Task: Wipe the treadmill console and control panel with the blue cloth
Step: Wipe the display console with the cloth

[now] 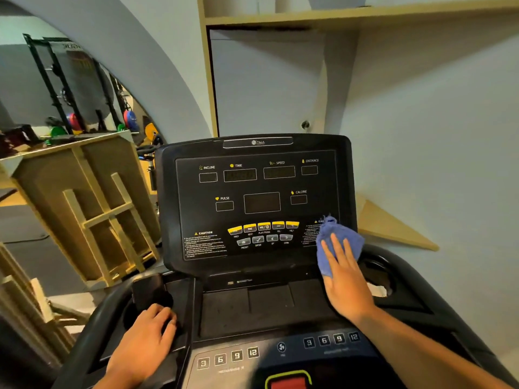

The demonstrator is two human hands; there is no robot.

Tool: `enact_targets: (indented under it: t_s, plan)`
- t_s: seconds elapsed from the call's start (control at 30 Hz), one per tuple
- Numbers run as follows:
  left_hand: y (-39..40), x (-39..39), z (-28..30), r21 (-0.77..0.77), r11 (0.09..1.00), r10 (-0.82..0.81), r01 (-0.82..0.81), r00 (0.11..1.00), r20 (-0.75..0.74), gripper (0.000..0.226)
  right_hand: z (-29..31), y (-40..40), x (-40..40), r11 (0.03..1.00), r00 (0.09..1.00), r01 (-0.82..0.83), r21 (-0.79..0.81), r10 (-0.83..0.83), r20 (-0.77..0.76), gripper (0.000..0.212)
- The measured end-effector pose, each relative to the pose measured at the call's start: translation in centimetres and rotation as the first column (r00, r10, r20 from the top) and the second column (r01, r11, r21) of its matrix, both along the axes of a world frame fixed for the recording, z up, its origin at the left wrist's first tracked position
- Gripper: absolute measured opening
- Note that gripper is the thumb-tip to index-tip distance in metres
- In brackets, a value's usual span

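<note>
The right hand lies flat with straight, slightly spread fingers, pressing a crumpled blue cloth against the lower right corner of the black upright treadmill console. The cloth extends above and to both sides of the fingertips and covers part of the right-hand caution text. The left hand rests on the black left side tray of the treadmill, fingers loosely curled downward; whether they grip anything cannot be determined. Between the two hands lies the dark recessed shelf below the console. Just left of the cloth sits the row of yellow buttons, with grey buttons directly beneath. Nearer than both hands, the lower control panel carries two sets of numbered keys and a fan key. Right of the right hand is a black cup holder containing something white.
</note>
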State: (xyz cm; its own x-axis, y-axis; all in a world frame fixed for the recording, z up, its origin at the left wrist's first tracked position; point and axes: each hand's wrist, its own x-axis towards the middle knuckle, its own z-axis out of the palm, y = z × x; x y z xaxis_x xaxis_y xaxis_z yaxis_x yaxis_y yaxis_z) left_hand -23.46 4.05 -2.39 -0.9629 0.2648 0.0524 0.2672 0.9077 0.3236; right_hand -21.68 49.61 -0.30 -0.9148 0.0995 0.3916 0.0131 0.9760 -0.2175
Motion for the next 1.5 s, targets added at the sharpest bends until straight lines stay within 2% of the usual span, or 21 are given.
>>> enact_targets:
  t_s: [0.13, 0.23, 0.33, 0.43, 0.57, 0.63, 0.7, 0.87, 0.97, 1.03, 1.1, 1.13, 1.2, 1.27, 1.33, 1.4, 1.5]
  plan:
    - [-0.2, -0.8, -0.6, 0.004, 1.000, 0.013, -0.013, 0.999, -0.036, 0.008, 1.9, 1.0, -2.0, 0.999, 0.996, 0.033, 0.030, -0.031, -0.079, 0.091]
    - [-0.2, -1.3, -1.3, -0.003, 1.000, 0.005, -0.005, 1.000, -0.023, 0.006, 7.8, 2.1, -7.1, 0.993, 0.973, 0.118, -0.012, -0.118, -0.199, 0.085]
    - [-0.6, -1.8, -1.5, 0.004, 1.000, 0.003, -0.003, 0.999, -0.038, 0.003, 13.2, 2.5, -11.1, 0.983, 0.958, 0.164, -0.087, -0.179, -0.224, 0.079]
    - [-0.8, -1.9, -1.6, -0.004, 1.000, 0.008, -0.008, 1.000, -0.023, 0.002, 11.6, 1.5, -10.8, 0.985, 0.946, 0.169, -0.020, -0.168, -0.276, 0.081]
    - [-0.1, -1.4, -1.5, -0.021, 1.000, 0.001, -0.002, 1.000, -0.010, 0.008, 3.9, -1.0, -5.8, 0.984, 0.988, 0.027, 0.176, 0.001, -0.157, 0.084]
    - [0.3, -1.6, -1.3, -0.022, 1.000, -0.004, 0.004, 1.000, -0.020, 0.004, 4.0, -0.4, -6.2, 0.974, 0.985, -0.007, 0.225, 0.045, -0.165, 0.085]
    - [0.2, -1.8, -1.4, -0.015, 1.000, 0.017, -0.017, 1.000, 0.008, 0.004, 6.8, 0.4, -8.9, 0.968, 0.979, -0.009, 0.252, 0.059, -0.193, 0.081]
    - [0.4, -2.3, -0.7, -0.024, 0.998, 0.058, -0.058, 0.998, 0.023, 0.006, 15.0, 0.4, -14.8, 0.988, 0.942, 0.152, 0.038, -0.134, -0.307, 0.068]
    - [0.6, -2.2, -0.3, -0.055, 0.998, 0.043, -0.041, 0.998, 0.034, 0.015, 13.5, -1.2, -13.8, 0.974, 0.919, 0.195, -0.110, -0.221, -0.325, 0.071]
    - [0.6, -2.2, -0.2, -0.052, 0.998, 0.030, -0.028, 0.999, 0.042, 0.032, 10.6, -3.7, -11.8, 0.972, 0.927, 0.189, -0.141, -0.224, -0.300, 0.074]
    - [0.7, -2.1, -0.2, -0.045, 0.999, 0.000, 0.002, 0.999, 0.045, 0.052, 7.8, -6.4, -10.3, 0.994, 0.964, 0.094, 0.057, -0.076, -0.254, 0.077]
    - [0.8, -2.1, -0.2, -0.039, 0.999, 0.000, 0.002, 0.999, 0.050, 0.055, 7.4, -7.2, -10.4, 0.982, 0.972, 0.014, 0.189, 0.031, -0.234, 0.079]
    - [0.7, -2.2, -0.1, -0.024, 1.000, 0.019, -0.017, 0.998, 0.063, 0.052, 9.2, -7.6, -12.2, 0.926, 0.956, -0.118, 0.360, 0.204, -0.209, 0.080]
    - [0.7, -2.2, 0.4, -0.018, 1.000, 0.023, -0.022, 0.997, 0.073, 0.045, 12.6, -7.6, -14.6, 0.885, 0.942, -0.166, 0.436, 0.273, -0.196, 0.079]
    - [0.7, -2.3, 0.6, -0.028, 1.000, 0.014, -0.012, 0.997, 0.070, 0.031, 15.4, -6.9, -16.0, 0.905, 0.947, -0.138, 0.401, 0.239, -0.214, 0.072]
    - [0.8, -2.3, 0.7, -0.056, 0.998, 0.002, 0.001, 0.998, 0.057, 0.012, 16.1, -5.3, -16.2, 0.967, 0.958, -0.068, 0.247, 0.132, -0.253, 0.068]
    - [1.0, -2.2, 0.5, -0.053, 0.999, -0.009, 0.012, 0.999, 0.039, 0.005, 14.1, -2.3, -14.3, 0.996, 0.951, 0.092, -0.008, -0.090, -0.296, 0.068]
